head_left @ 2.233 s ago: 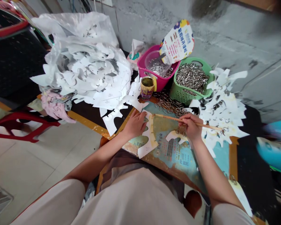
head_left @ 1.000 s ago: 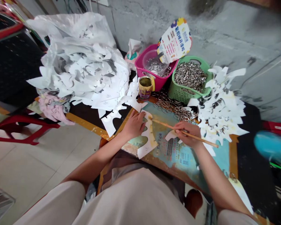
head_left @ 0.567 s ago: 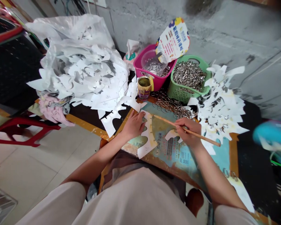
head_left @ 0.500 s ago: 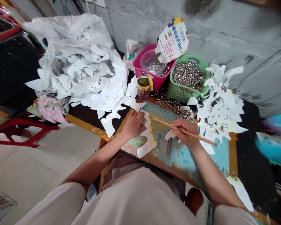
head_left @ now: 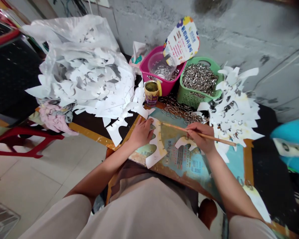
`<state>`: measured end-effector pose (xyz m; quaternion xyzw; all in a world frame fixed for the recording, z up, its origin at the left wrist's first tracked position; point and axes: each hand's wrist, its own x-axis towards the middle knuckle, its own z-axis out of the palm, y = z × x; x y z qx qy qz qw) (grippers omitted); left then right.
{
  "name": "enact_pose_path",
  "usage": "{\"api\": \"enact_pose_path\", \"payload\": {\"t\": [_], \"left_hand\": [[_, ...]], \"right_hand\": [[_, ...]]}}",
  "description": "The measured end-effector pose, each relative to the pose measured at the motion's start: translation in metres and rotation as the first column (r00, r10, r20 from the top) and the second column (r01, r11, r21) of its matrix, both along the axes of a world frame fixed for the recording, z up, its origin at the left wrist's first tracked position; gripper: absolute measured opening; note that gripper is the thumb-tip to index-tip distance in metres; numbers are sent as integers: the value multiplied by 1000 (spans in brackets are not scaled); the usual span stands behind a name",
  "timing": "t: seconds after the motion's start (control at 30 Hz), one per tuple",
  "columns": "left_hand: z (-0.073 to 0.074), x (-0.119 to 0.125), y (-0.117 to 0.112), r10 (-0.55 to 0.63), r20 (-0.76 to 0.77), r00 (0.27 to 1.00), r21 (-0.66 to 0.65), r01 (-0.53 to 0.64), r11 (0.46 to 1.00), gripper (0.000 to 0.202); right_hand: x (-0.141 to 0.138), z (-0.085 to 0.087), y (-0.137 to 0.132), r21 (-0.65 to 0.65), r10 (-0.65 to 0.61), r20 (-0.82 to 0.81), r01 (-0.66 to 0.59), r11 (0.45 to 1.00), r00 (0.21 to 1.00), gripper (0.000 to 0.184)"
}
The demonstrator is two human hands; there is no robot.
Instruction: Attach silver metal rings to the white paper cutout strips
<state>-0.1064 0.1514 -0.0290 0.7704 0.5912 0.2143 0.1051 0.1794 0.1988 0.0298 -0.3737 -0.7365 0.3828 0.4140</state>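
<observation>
My left hand [head_left: 140, 133] lies with fingers stretched out on the upper left edge of a white cut-out piece [head_left: 157, 151]. Yellowish smears run down the right edge of that piece. A thin wooden stick [head_left: 218, 140] is gripped in my right hand [head_left: 201, 135], its far end pointing left at the piece's upper right edge. Whether that end has bristles is too small to tell. Another white cut-out [head_left: 183, 142] lies partly under my right hand. Behind the left hand stands a small, stained open pot [head_left: 151, 96] with yellowish smears.
A large heap of white cut-outs [head_left: 89, 83] spills from a plastic bag at left. Metal rings fill a green basket [head_left: 195, 99]; a pink basket [head_left: 168, 87] stands beside it. Loose rings [head_left: 175, 111] lie in front. Smeared cut-outs [head_left: 235, 113] with rings are piled right.
My right hand has shifted slightly to the right, drawing the stick's end along with it. More of the cut-out beneath that hand shows. The left hand stays on its piece.
</observation>
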Motion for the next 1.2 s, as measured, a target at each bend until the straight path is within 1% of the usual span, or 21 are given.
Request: {"api": "enact_pose_path", "payload": {"t": [0.07,0.13,0.2,0.27,0.33,0.37,0.43,0.5,0.53,0.63,0.7,0.77,0.8,0.9,1.0,1.1,1.13,1.2], "left_hand": [[1,0,0,0,4,1000,2,0,1000,41],[1,0,0,-1,7,1000,1,1,1000,40],[1,0,0,-4,10,1000,3,4,1000,40],[0,0,0,-5,11,1000,4,5,1000,42],[-1,0,0,-8,11,1000,7,8,1000,43],[-1,0,0,-8,8,1000,6,8,1000,43],[-1,1,0,-8,1,1000,4,8,1000,43],[1,1,0,-6,1,1000,-3,6,1000,44],[1,1,0,-5,1,1000,-6,5,1000,44],[3,1,-1,-1,-8,1000,-9,1,1000,43],[4,0,-1,-3,-16,1000,-7,3,1000,42],[4,0,-1,-10,-21,1000,-1,10,1000,42],[4,0,-1,-14,-22,1000,5,14,1000,43],[4,-1,-1,-21,-21,1000,15,21,1000,43],[2,-2,0,-24,-27,999,18,24,1000,42],[1,-2,0,-14,-39,999,19,14,1000,41],[1,-2,0,-11,-41,999,18,11,1000,41],[1,-2,0,-9,-43,999,13,10,1000,41]], "right_hand": [[0,-1,2,-64,24,-40,-26,998,999,10],[1,-3,4,-109,-19,-115,6,994,993,11],[1,-4,6,-118,-72,-137,56,991,988,11],[2,-4,6,-133,-50,-105,36,990,993,11],[3,-5,6,-178,-5,-124,-17,984,992,11],[4,-5,6,-199,-12,-162,-21,980,987,12],[5,-6,6,-222,-71,-242,16,975,968,13],[2,-6,6,-213,-116,-261,60,975,958,12],[0,-6,7,-197,-114,-241,66,978,964,12],[-10,-6,8,-107,-85,-101,74,992,991,12],[-15,-6,8,-21,-111,-26,110,994,993,13],[-16,-6,6,37,-151,-30,152,988,988,13],[-15,-5,5,42,-155,-52,157,987,987,13],[-10,-5,-1,-6,-111,-82,111,994,990,14],[-4,-6,-6,-105,-54,-116,41,994,992,15],[-2,-8,-9,-166,-105,-197,72,984,975,16],[-2,-8,-9,-168,-122,-198,89,982,973,16],[-2,-8,-9,-169,-105,-171,76,983,980,16]]}}
